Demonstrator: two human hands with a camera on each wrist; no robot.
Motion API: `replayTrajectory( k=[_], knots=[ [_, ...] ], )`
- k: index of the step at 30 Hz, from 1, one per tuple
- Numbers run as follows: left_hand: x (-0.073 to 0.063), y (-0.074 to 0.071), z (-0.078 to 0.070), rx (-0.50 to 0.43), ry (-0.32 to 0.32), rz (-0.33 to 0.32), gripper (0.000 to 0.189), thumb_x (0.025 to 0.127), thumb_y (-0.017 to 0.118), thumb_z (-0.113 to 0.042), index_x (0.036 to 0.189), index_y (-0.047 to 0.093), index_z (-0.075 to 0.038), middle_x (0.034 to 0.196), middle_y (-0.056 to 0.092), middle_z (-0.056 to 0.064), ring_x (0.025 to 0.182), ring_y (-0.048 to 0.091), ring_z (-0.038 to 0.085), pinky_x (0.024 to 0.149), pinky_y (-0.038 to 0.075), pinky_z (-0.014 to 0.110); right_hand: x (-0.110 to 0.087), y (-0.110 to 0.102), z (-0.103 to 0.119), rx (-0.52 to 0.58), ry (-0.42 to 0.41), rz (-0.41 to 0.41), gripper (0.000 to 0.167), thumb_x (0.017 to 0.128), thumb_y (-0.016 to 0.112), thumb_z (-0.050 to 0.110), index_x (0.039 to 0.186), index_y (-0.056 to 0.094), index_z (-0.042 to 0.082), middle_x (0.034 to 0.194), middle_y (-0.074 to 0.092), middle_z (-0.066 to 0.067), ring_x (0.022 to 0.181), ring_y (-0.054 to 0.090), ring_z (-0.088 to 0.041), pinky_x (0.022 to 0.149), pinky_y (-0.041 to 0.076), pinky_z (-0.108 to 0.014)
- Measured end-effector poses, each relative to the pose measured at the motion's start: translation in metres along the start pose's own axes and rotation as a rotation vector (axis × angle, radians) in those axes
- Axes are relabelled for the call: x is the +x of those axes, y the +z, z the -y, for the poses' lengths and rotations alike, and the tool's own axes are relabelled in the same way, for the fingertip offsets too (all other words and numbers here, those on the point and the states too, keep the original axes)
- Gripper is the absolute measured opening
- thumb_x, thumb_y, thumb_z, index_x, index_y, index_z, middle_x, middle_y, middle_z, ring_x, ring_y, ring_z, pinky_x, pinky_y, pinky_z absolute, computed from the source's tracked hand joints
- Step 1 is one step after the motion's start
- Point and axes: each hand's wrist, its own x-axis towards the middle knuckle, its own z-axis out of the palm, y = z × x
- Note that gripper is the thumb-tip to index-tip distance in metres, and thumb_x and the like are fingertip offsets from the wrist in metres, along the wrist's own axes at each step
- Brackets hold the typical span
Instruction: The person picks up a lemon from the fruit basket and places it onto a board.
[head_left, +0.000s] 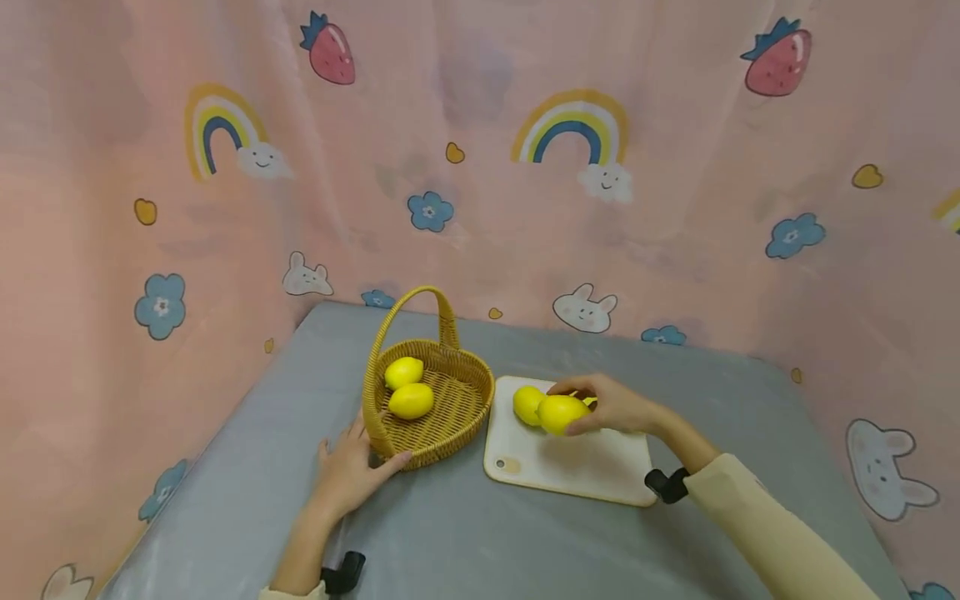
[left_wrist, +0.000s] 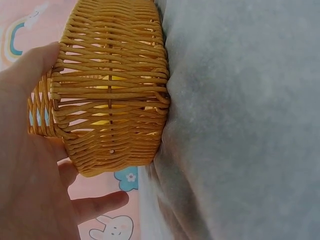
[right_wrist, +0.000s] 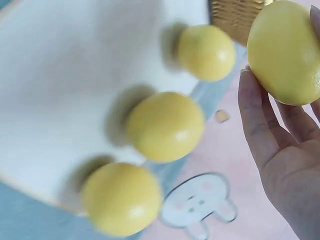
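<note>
My right hand (head_left: 611,404) grips a yellow lemon (head_left: 561,415) between thumb and fingers, held over a white cutting board (head_left: 525,454). Three more lemons lie on that board in the right wrist view, one lemon (right_wrist: 207,52) nearest the basket, a middle lemon (right_wrist: 165,126) and a lemon (right_wrist: 121,199) close to the edge. To the left stands a yellow wicker basket (head_left: 468,429) with a tall handle; two lemons (head_left: 411,402) are in its left side. My left hand (head_left: 348,475) holds the basket's near left side, thumb at the rim, fingers round by the handle's base.
A grey cloth (head_left: 442,542) covers the table. Behind it hangs a pink curtain (head_left: 495,250) printed with rainbows, rabbits and flowers. The board lies just right of the basket. A black wrist strap piece (head_left: 667,485) is on the right wrist, near the board's corner.
</note>
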Motion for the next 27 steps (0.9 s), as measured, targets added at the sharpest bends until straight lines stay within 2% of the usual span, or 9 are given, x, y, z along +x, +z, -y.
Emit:
replayTrajectory(
  k=[5, 12, 21, 27],
  knots=[
    [0.002, -0.007, 0.001, -0.006, 0.001, 0.008, 0.085, 0.089, 0.063, -0.063, 0.153, 0.042, -0.012, 0.161, 0.027, 0.018, 0.135, 0.042, 0.046, 0.101, 0.008, 0.082, -0.031, -0.001, -0.023, -0.009, 0.062, -0.046, 0.057, 0.087, 0.078, 0.017, 0.135, 0.057, -0.005, 0.135, 0.055, -0.024, 0.117, 0.055, -0.039, 0.095, 0.047, -0.054],
    [0.0, -0.006, -0.002, 0.004, -0.02, 0.052, 0.085, 0.089, 0.06, -0.066, 0.153, 0.043, -0.013, 0.161, 0.026, 0.018, 0.135, 0.041, 0.046, 0.101, 0.009, 0.082, -0.073, 0.007, -0.054, 0.002, 0.133, -0.105, 0.058, 0.087, 0.079, 0.019, 0.134, 0.057, -0.008, 0.127, 0.062, -0.02, 0.109, 0.056, -0.033, 0.09, 0.046, -0.051],
    [-0.002, -0.007, 0.0, 0.008, -0.035, 0.063, 0.077, 0.089, 0.06, -0.067, 0.143, 0.056, -0.012, 0.16, 0.03, 0.015, 0.137, 0.039, 0.045, 0.101, 0.009, 0.081, -0.086, 0.017, -0.072, -0.02, 0.181, -0.163, 0.059, 0.084, 0.08, 0.019, 0.132, 0.059, -0.007, 0.129, 0.061, -0.022, 0.11, 0.056, -0.034, 0.092, 0.046, -0.052],
    [0.0, -0.006, -0.001, 0.021, -0.019, 0.06, 0.084, 0.089, 0.06, -0.066, 0.152, 0.044, -0.013, 0.159, 0.033, 0.015, 0.135, 0.041, 0.045, 0.101, 0.012, 0.081, -0.09, 0.019, -0.076, 0.007, 0.187, -0.175, 0.06, 0.084, 0.08, 0.018, 0.133, 0.057, -0.008, 0.13, 0.06, -0.022, 0.112, 0.056, -0.036, 0.095, 0.045, -0.057]
  ],
)
